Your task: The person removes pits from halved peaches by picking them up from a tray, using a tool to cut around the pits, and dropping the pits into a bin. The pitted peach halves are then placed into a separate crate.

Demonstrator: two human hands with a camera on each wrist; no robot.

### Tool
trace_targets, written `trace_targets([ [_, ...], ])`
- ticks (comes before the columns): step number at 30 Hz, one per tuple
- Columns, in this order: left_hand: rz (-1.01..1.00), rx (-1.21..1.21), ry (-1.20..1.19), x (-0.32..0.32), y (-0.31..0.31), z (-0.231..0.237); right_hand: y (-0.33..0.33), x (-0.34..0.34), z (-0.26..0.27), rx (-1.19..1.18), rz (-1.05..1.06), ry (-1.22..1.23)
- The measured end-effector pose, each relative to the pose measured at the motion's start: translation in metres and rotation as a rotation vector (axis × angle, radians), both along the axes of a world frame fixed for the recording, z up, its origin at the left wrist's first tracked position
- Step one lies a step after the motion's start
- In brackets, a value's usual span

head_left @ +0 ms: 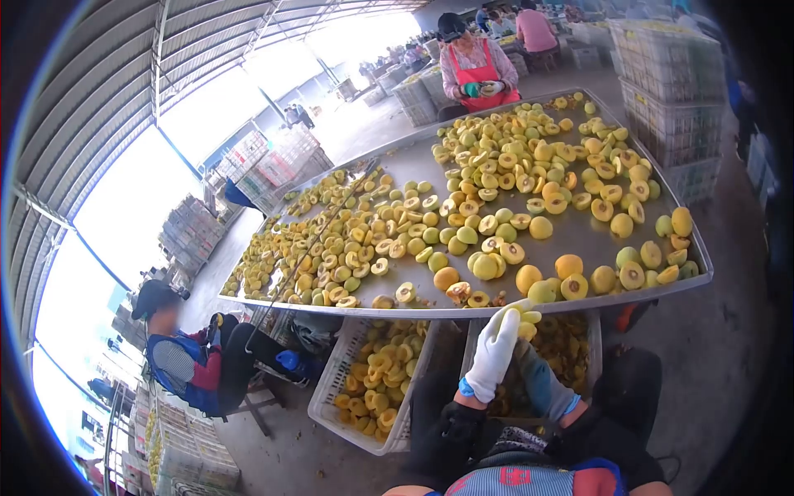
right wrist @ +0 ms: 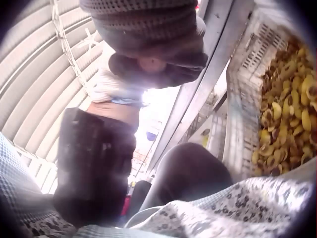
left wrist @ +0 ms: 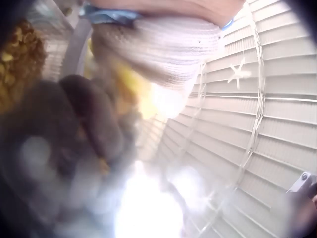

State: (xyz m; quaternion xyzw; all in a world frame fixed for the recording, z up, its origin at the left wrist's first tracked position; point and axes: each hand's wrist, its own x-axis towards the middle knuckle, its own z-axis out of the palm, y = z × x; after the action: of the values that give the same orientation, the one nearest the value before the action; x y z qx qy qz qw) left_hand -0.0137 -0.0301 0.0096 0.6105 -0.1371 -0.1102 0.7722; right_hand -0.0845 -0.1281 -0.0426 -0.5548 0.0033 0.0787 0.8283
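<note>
My left hand [head_left: 494, 351], in a white knit glove, is raised at the table's near edge. Its fingers hold a yellow-green peach [head_left: 527, 318], which shows as a blurred yellow patch in the left wrist view. My right hand [head_left: 539, 382], in a grey-blue glove, is close below and beside it, partly hidden behind the left. In the right wrist view the right glove [right wrist: 148, 47] is dark, with bent fingers and a bare fingertip showing. I cannot tell what the right hand holds. Halved and whole peaches [head_left: 496, 240] cover much of the metal table [head_left: 571, 240].
Beneath the table's near edge stand a white crate [head_left: 318, 405] of peach halves and another crate [head_left: 594, 355] by my legs. A person in a red apron [head_left: 488, 74] works across the table; another person [head_left: 190, 364] sits at the left. Stacked crates [head_left: 674, 99] stand at the right.
</note>
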Motion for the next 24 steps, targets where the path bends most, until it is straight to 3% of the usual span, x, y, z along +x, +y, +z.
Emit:
trace_targets([
  [3, 0.136, 0.054, 0.061, -0.011, -0.011, 0.006, 0.012, 0.009, -0.046, -0.14, -0.158, -0.284],
  [4, 0.077, 0.07, 0.051, -0.011, -0.008, 0.007, 0.017, 0.014, -0.057, -0.192, -0.202, -0.35],
  [6, -0.042, 0.098, 0.027, -0.005, 0.001, 0.009, 0.004, 0.016, -0.054, 0.125, 0.093, -0.177],
  [8, -0.203, 0.188, 0.013, 0.007, 0.008, 0.006, -0.039, 0.0, -0.007, 0.851, 0.764, 0.349],
  [9, -0.274, 0.206, 0.003, 0.01, 0.01, 0.005, -0.034, -0.012, 0.049, 0.291, 0.456, 0.579],
  [12, -0.361, 0.318, -0.06, 0.012, 0.012, 0.007, -0.023, -0.015, 0.04, -0.321, 0.206, 0.32],
  [14, -0.356, 0.129, 0.025, 0.01, 0.015, -0.004, -0.026, -0.016, 0.058, 0.123, 0.379, 0.596],
  [16, -0.289, -0.182, 0.135, 0.004, 0.016, -0.012, -0.02, -0.016, 0.034, 0.297, 0.444, 0.481],
  [19, -0.14, -0.355, 0.27, 0.002, 0.007, -0.015, -0.024, -0.003, -0.012, 0.712, 0.618, 0.586],
  [22, -0.056, -0.408, 0.323, 0.008, 0.009, -0.023, -0.02, -0.003, -0.032, 0.931, 0.577, 0.692],
  [23, 0.002, -0.43, 0.346, 0.006, 0.011, -0.023, -0.022, 0.003, -0.046, 0.785, 0.794, 0.437],
  [24, 0.057, -0.451, 0.374, 0.004, 0.011, -0.024, -0.016, 0.001, -0.037, 0.69, 0.704, 0.455],
])
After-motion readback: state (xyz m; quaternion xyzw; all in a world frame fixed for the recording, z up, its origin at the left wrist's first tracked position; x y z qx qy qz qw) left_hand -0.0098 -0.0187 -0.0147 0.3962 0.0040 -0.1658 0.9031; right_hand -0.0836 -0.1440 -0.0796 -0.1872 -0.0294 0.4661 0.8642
